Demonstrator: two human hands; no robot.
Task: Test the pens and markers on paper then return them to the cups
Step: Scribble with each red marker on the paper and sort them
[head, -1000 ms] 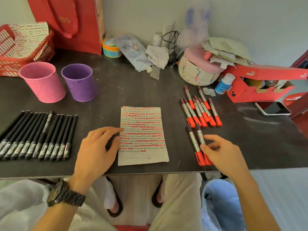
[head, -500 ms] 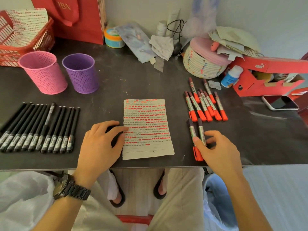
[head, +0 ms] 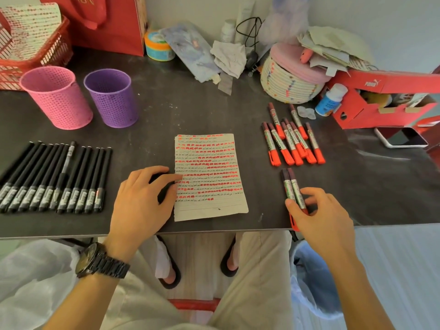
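Two markers lie at 4 o'clock of the paper, pinched between thumb and curled fingers of the right hand, left hand pressing relaxed fingers on the paper's 9 o'clock edge; best lift one only and test it on the bare bottom lines.

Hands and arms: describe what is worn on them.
Both forearms are bare: no sleeves, no gloves. The left hand has at its wrist a dark metal link-band watch with a round dark face. The right hand shows no watch or ring.
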